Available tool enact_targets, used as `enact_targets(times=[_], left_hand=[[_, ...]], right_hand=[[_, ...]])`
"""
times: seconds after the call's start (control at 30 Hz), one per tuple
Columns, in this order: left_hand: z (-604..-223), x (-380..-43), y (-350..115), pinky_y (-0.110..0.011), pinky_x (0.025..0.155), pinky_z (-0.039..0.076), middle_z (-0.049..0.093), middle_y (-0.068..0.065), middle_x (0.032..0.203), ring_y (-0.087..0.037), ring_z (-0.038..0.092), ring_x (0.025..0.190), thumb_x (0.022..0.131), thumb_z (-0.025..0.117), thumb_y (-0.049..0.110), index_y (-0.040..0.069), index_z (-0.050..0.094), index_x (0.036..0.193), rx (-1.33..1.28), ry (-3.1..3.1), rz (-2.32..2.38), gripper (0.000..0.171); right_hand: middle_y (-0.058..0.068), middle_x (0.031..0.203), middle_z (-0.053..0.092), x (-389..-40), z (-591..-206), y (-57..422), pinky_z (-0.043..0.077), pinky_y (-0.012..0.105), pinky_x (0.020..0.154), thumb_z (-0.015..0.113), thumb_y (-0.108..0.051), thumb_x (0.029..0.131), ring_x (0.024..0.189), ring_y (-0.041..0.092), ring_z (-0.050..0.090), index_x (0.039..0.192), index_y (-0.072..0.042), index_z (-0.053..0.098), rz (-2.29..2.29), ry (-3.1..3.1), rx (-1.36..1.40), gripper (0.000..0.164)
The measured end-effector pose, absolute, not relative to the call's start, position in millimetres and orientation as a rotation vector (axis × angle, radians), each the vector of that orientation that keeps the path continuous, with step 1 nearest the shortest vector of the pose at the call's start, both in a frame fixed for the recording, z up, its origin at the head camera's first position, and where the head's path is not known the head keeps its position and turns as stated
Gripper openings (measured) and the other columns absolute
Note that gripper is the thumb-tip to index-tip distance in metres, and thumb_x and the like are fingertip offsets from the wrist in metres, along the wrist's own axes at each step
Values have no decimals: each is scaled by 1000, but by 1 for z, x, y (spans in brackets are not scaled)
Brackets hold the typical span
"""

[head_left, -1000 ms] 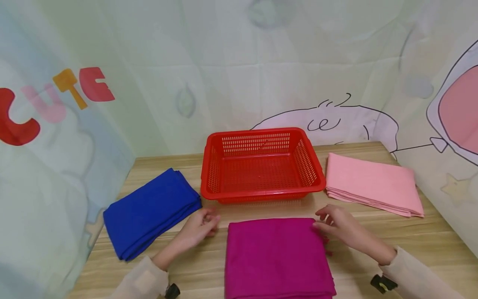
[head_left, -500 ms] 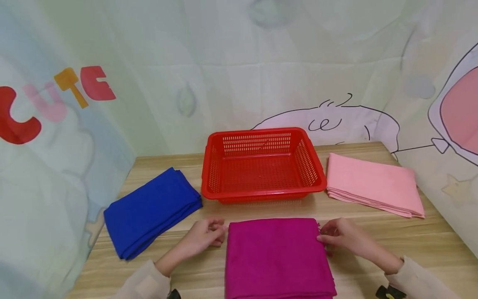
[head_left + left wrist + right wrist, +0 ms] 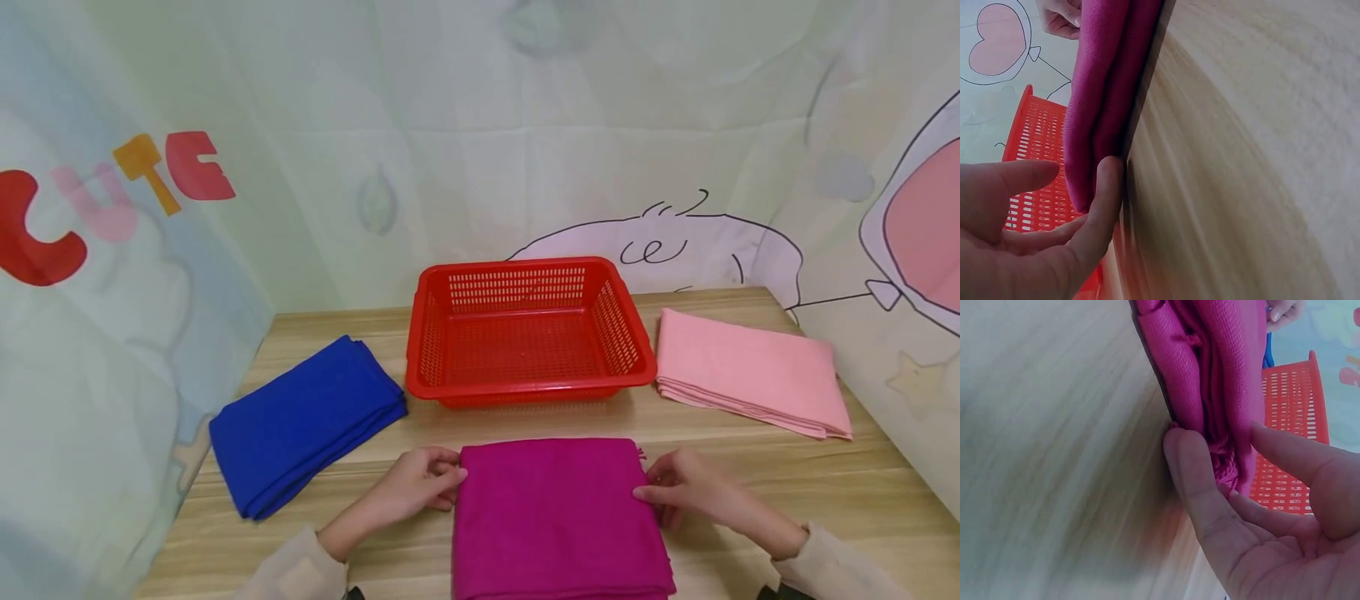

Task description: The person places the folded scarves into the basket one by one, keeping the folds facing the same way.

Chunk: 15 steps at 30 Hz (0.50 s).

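Note:
A folded magenta scarf with fringe along its right side lies at the front of the wooden table. At its left edge is my left hand. In the left wrist view that thumb stands slightly off the cloth, while a fingertip touches the fold low by the tabletop. My right hand pinches the right edge: in the right wrist view the thumb lies against the upper layer and a finger reaches the bottom layer, beside the twisted fringe. What lies under the scarf is hidden.
Behind the scarf stands a red plastic basket with slotted walls and nothing inside. A folded blue cloth lies to the left, a folded pink cloth to the right. A printed curtain hangs behind the table.
My left hand has moved right, up to the scarf's left edge. The right hand has drawn slightly nearer and now grips the right edge. Scarf, basket and other cloths have stayed put.

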<state>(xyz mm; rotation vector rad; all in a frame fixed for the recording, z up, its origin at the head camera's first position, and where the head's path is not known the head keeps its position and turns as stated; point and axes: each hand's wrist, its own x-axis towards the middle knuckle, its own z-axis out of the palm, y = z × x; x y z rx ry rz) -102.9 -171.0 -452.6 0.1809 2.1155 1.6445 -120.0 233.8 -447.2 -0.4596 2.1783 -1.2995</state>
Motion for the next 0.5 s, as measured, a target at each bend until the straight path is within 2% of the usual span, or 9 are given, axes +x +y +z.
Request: enact_targets(times=[0.13,0.27,0.5], left_hand=[[-453,-101,-171,-41,70,60,68,-14,98,-22,68,77,97,62,9,-25,45,128,171,2095,1643,49],[-453,-99,-170,-42,70,60,66,-10,89,-21,67,75,98,61,8,-25,46,127,180,2049,1647,47],[-455,-96,-166,-43,66,60,67,-6,76,-19,69,68,97,62,6,-14,60,107,208,2024,1651,23]], right_hand=[[13,66,66,-118,-450,234,58,41,50,70,-14,94,56,28,67,86,5,63,-1340,2137,-394,22],[11,66,65,-116,-452,234,58,40,52,70,-16,94,56,24,67,83,4,62,-1372,2099,-327,24],[6,62,61,-114,-457,232,57,36,50,72,-18,93,51,16,62,80,-1,59,-1414,2070,-249,25]])
